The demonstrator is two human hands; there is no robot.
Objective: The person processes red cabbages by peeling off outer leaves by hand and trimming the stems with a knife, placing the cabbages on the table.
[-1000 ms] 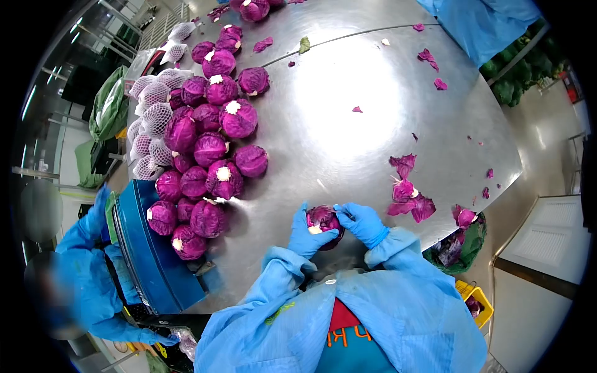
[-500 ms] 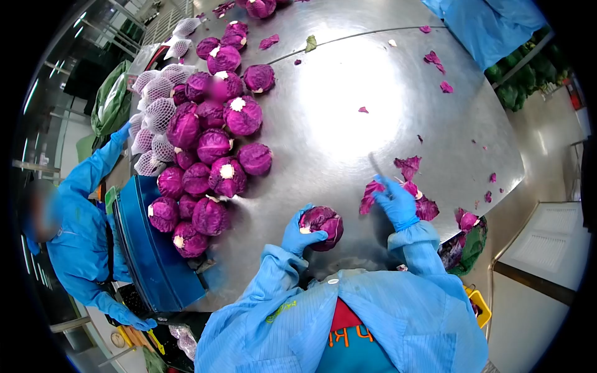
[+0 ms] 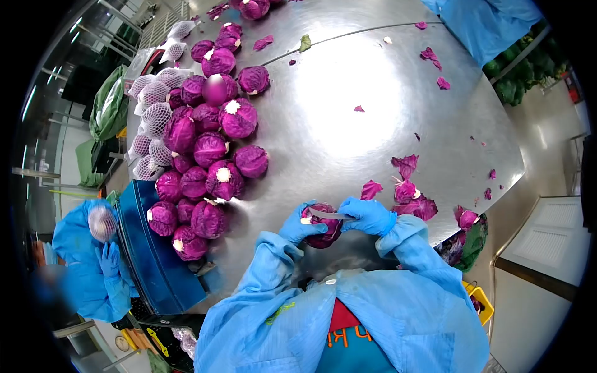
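My left hand, in a blue glove, is closed around the left side of a red cabbage near the table's front edge. In my gloved right hand is a knife, its blade lying across the top of this cabbage toward the pale stem end. Whether the edge cuts in cannot be made out. Loose purple leaves lie on the metal table just beyond my right hand.
Many red cabbages are heaped at the left, beside white-netted ones. A blue metal box borders the table. At far left stands a co-worker with a netted cabbage. A yellow crate sits low right.
My right hand has come left from the loose leaves to the cabbage, bringing the knife onto it. A leaf piece now lies apart. The co-worker has turned and raised a netted cabbage.
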